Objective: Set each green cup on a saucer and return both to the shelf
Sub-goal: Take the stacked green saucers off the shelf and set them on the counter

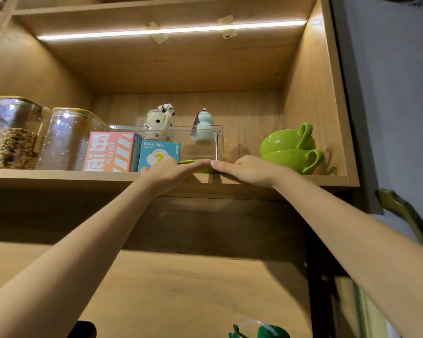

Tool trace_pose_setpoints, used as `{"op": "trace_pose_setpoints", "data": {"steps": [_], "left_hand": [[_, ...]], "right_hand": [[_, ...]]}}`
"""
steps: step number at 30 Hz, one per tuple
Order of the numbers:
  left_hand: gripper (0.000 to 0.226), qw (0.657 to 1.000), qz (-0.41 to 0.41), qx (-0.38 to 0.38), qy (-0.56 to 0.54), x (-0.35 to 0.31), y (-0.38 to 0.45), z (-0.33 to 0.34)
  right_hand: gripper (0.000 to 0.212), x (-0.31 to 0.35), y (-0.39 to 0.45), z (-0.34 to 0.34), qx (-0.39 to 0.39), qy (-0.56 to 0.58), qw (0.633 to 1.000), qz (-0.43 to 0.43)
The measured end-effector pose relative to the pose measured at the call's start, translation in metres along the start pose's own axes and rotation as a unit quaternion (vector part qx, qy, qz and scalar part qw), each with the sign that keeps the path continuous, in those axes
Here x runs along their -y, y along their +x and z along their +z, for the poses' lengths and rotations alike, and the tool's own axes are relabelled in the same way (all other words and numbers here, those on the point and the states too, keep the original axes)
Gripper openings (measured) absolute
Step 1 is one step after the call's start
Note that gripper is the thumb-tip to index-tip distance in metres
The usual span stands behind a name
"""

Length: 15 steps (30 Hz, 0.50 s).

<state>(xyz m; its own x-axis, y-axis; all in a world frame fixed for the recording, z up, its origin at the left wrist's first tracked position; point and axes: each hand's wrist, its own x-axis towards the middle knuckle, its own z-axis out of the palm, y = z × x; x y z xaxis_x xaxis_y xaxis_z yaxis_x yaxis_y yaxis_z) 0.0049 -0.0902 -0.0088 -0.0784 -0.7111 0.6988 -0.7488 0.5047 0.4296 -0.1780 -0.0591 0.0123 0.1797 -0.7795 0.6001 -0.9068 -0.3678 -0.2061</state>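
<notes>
Two green cups (291, 148) are stacked one inside the other at the right end of the wooden shelf (59, 175), handles to the right. At the shelf's front edge lie green saucers (205, 170), mostly hidden under my hands; I cannot tell how many. My left hand (171, 173) and my right hand (244, 169) both rest flat on the saucers, fingertips meeting in the middle. Whether the fingers curl under the saucers is hidden.
Two glass jars (34, 137) stand at the left of the shelf. A pink box (110, 152) and a blue box (158, 154) stand beside my left hand. Behind is a clear bin (200, 142) with two figurines (160, 123). A cabinet wall (310, 106) closes the right.
</notes>
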Motion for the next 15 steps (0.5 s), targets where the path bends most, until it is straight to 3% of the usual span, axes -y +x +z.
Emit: {"op": "trace_pose_setpoints", "data": {"steps": [3,11,15], "left_hand": [[0.075,1.0,-0.014,0.003,-0.023,-0.004,-0.005,-0.003],[0.074,0.995,-0.005,-0.041,-0.096,-0.01,-0.014,-0.001],[0.08,0.989,0.003,-0.052,-0.138,-0.017,-0.02,-0.002]], "right_hand": [[0.057,0.002,-0.004,-0.002,-0.013,0.025,1.0,-0.002],[0.057,0.004,-0.018,-0.012,-0.049,0.127,0.991,0.012],[0.073,0.006,-0.026,-0.012,-0.072,0.164,0.983,0.039]]}}
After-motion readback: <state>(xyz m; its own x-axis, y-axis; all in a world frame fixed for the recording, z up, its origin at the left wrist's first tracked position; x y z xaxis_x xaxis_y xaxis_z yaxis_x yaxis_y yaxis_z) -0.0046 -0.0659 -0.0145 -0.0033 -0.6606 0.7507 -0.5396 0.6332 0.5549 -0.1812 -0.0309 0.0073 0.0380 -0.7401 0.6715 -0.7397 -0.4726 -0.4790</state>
